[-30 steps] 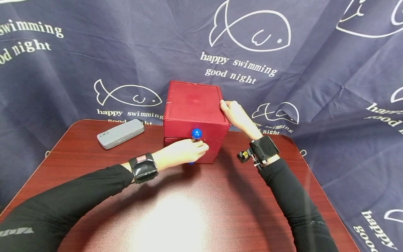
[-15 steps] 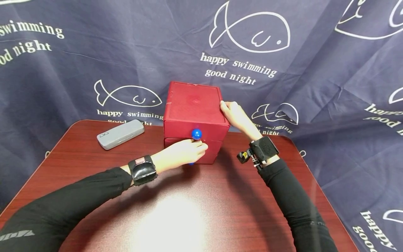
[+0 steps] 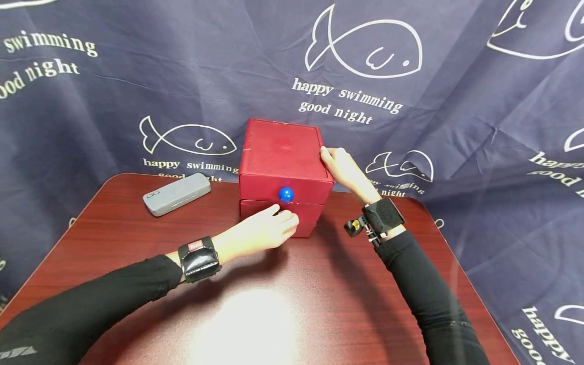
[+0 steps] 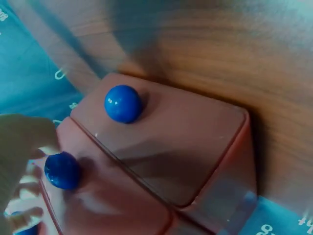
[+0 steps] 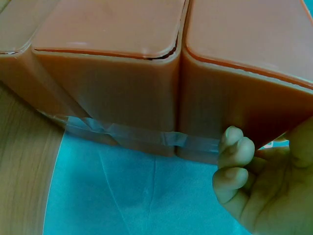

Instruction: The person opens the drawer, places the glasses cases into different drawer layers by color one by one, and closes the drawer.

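A red drawer box stands at the table's far middle, with a blue knob on its upper drawer front. My left hand lies against the lower drawer front and hides that drawer's knob. In the left wrist view its loosely curled fingertips sit beside one blue knob without closing on it; a second knob is free. My right hand holds the box's upper right edge, fingers curled round the side wall.
A grey case lies on the dark red table, left of the box. Navy cloth printed with fish hangs behind and around the table. Clear tape runs along the box's side.
My left hand has dropped from just under the upper knob and drawn back a little toward me. The blue that showed under it is now hidden. The right hand has not moved.
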Tool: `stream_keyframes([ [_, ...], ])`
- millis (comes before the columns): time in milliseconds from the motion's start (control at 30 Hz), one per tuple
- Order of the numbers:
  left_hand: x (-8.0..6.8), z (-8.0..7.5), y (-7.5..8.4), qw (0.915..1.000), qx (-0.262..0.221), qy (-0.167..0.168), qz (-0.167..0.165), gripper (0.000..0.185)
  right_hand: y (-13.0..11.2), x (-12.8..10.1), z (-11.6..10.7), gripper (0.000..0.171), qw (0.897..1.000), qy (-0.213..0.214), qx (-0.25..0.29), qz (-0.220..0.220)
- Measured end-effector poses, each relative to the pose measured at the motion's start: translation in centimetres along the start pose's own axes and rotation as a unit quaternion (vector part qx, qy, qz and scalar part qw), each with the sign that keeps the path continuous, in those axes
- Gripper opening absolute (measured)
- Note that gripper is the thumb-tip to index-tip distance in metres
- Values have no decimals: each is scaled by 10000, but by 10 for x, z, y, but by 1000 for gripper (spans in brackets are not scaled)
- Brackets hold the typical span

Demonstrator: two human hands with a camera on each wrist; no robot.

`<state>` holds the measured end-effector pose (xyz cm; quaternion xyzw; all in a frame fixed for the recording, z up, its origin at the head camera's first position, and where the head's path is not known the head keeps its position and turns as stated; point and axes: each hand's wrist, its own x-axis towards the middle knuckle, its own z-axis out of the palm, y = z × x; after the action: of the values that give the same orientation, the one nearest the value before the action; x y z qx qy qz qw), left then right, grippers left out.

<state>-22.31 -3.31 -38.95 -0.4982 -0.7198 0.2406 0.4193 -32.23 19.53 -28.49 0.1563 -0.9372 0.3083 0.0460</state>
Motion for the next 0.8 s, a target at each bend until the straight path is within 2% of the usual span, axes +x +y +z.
stream_keyframes([
  [133, -6, -3, 6, 9992, -240, 323, 68, 14, 0, -1, 0, 43, 10000, -9, 10, 1],
  [233, -12, -2, 12, 9985, -404, 365, 79, 12, -1, -2, 0, 43, 10000, -11, 38, 6],
  [533, -27, 13, 24, 9971, -701, -241, -153, 26, -2, -3, 0, 43, 10000, -12, 69, -2],
  [800, -29, 20, 26, 9978, -515, -376, -177, 24, -2, -2, -1, 43, 10000, -14, 96, -2],
])
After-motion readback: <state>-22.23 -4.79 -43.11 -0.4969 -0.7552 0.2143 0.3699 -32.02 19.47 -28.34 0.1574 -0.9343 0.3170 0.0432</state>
